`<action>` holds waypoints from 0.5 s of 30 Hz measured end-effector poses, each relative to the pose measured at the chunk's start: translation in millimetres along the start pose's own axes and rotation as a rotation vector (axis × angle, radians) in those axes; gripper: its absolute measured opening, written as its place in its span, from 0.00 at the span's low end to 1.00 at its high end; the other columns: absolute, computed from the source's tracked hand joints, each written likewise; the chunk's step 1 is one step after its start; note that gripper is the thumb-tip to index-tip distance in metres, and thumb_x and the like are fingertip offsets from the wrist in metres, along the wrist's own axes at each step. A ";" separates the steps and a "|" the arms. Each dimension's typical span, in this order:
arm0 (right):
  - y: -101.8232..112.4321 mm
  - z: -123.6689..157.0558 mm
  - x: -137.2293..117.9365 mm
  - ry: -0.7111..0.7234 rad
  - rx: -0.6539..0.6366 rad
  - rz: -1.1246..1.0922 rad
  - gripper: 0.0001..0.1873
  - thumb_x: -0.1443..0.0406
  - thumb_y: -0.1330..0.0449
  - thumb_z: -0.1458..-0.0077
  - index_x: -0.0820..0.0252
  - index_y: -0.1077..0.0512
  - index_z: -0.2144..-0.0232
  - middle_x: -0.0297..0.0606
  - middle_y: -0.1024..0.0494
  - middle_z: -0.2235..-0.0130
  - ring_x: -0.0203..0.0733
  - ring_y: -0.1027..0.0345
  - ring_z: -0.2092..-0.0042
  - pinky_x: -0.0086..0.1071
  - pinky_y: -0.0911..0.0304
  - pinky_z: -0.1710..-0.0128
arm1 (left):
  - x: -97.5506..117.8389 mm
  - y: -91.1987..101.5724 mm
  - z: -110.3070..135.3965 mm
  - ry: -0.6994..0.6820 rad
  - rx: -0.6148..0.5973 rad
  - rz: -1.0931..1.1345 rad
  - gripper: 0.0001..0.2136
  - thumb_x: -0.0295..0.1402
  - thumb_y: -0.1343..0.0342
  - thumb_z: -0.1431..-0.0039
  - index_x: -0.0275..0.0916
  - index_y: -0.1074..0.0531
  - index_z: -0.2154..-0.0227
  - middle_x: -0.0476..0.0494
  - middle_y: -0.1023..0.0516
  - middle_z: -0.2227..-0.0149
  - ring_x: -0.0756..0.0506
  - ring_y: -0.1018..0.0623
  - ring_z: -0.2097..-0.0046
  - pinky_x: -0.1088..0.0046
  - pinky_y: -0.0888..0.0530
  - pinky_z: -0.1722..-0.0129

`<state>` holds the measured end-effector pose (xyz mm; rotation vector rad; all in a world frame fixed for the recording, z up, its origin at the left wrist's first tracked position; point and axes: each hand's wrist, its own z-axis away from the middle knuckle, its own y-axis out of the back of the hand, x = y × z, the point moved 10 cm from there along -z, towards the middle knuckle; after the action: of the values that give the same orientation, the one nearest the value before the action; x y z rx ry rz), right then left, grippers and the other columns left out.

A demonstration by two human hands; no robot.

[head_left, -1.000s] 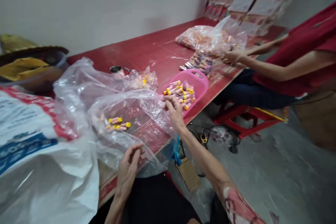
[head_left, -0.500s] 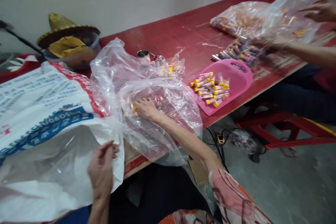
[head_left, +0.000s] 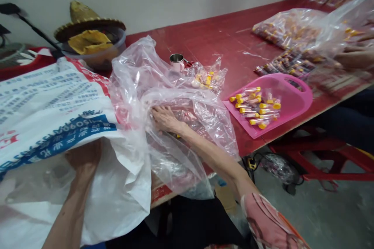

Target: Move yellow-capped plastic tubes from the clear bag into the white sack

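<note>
My left hand (head_left: 84, 153) reaches into the mouth of a large white printed sack (head_left: 125, 179); its fingers are hidden under the sack's upper layer. Clear plastic shows inside the sack. My right hand (head_left: 165, 119) lies in the opening of a clear plastic bag (head_left: 216, 113), palm down with fingers apart and bent at the tips; nothing shows held in it. A bit of yellow peeks out beneath that wrist. To the right, a pink scoop-shaped tray (head_left: 292, 113) carries several small clear tubes with yellow caps (head_left: 257, 111).
Behind the clear bag stand a metal cup (head_left: 177, 61) and a small heap of yellow-capped pieces (head_left: 209, 79). A straw hat (head_left: 84, 17) tops a plastic tub (head_left: 118, 48). At right, another person's hand (head_left: 356, 58) works at a filled bag (head_left: 295, 27) on the red table (head_left: 210, 39).
My left hand has moved from in front of the sack into its mouth. My right hand remains in the clear bag, where the yellow caps beside it no longer show. The view has shifted left.
</note>
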<state>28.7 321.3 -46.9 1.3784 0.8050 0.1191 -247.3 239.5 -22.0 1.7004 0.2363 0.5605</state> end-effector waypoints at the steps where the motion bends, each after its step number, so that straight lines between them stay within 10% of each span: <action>1: -4.5 -5.7 -8.0 0.037 -0.010 -0.030 0.19 0.70 0.46 0.32 0.61 0.30 0.41 0.50 0.32 0.33 0.56 0.38 0.36 0.51 0.40 0.37 | 5.0 -0.4 0.9 -0.051 -0.016 -0.029 0.26 0.43 0.49 0.32 0.22 0.31 0.43 0.13 0.31 0.36 0.13 0.35 0.32 0.27 0.35 0.37; 10: 12.8 7.1 23.7 0.006 0.102 -0.239 0.14 0.69 0.46 0.32 0.59 0.25 0.47 0.45 0.26 0.40 0.50 0.34 0.40 0.49 0.41 0.32 | 8.6 4.5 30.3 -0.263 -0.074 0.032 0.18 0.41 0.47 0.36 0.33 0.23 0.52 0.24 0.24 0.43 0.21 0.29 0.37 0.34 0.32 0.38; 15: 54.0 35.5 108.9 -0.348 0.555 -0.595 0.36 0.57 0.34 0.37 0.61 0.36 0.32 0.56 0.38 0.29 0.60 0.42 0.30 0.61 0.48 0.27 | 50.6 80.5 66.5 -0.446 0.262 0.208 0.17 0.42 0.51 0.32 0.38 0.20 0.60 0.36 0.18 0.59 0.40 0.20 0.59 0.59 0.24 0.47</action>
<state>148.9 361.2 -46.8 1.5466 0.9532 -0.8400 -183.3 187.8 59.9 2.0701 -0.1983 0.2947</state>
